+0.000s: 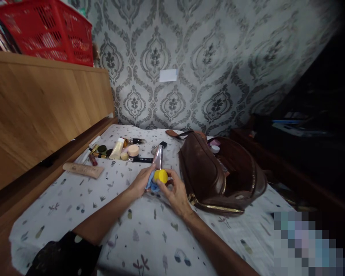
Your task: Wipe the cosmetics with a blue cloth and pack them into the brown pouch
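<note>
Both hands are busy mid-wipe, it seems: your left hand (140, 184) is pressing the blue cloth (151, 186) to the yellow-capped bottle (161, 176) gripped in your right hand (176, 193), with other cosmetics (117, 149) lying beyond your fingertips, untouched.

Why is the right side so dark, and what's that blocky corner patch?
Head view: light falls on the bed sheet and the hands, the left hand with a blue cloth, the right hand holding a yellow cap; the right edge sinks into shadow; the lower-right corner is a pixelated patch; the wallpaper bows from wide-angle distortion.
</note>
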### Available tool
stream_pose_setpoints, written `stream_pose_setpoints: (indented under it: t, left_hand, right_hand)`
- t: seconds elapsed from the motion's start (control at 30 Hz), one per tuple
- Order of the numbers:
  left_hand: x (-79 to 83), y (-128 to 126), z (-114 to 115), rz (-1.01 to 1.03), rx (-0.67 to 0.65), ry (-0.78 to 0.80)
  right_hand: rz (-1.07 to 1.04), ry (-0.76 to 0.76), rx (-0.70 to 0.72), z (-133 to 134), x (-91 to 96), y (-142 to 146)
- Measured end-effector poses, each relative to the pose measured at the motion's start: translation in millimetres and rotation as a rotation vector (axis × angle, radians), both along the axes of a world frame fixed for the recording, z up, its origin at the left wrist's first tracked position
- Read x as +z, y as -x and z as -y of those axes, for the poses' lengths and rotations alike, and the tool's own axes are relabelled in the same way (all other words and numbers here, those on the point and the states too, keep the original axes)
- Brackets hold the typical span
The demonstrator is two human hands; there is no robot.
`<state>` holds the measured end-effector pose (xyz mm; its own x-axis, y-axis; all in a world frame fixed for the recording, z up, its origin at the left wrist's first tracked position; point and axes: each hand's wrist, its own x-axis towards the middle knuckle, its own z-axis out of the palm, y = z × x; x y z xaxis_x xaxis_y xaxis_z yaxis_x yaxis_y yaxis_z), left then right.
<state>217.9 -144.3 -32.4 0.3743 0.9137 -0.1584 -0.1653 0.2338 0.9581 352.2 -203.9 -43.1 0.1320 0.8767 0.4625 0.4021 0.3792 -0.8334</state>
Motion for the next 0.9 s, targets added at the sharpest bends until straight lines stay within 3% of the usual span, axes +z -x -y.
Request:
stream_pose_setpoints:
  t: [0.2, 0.33, 0.7, 0.8, 0.9]
  left_hand:
    - [7.0, 0, 4, 0.113, 0.165, -0.067]
    - [20.9, -5, 15, 0.199, 0.250, -0.087]
    - [61.6, -41, 46, 0.069, 0.056, -0.154]
    - [66.4, -53, 44, 0.023, -0.024, -0.305]
    - [72.8, -66, 42, -0.075, -0.073, -0.564]
  right_hand:
    - [-0.068, -0.028, -0.045, 2, 3.0, 4]
    - [-0.053, -0.054, -0.030, 13, 17.7, 1]
    - [0.183, -0.257, -0.045, 56, 73.8, -50]
    - [0.134, -0.212, -0.054, 62, 82.1, -68]
    - [0.010, -0.144, -0.083, 65, 89.8, -86]
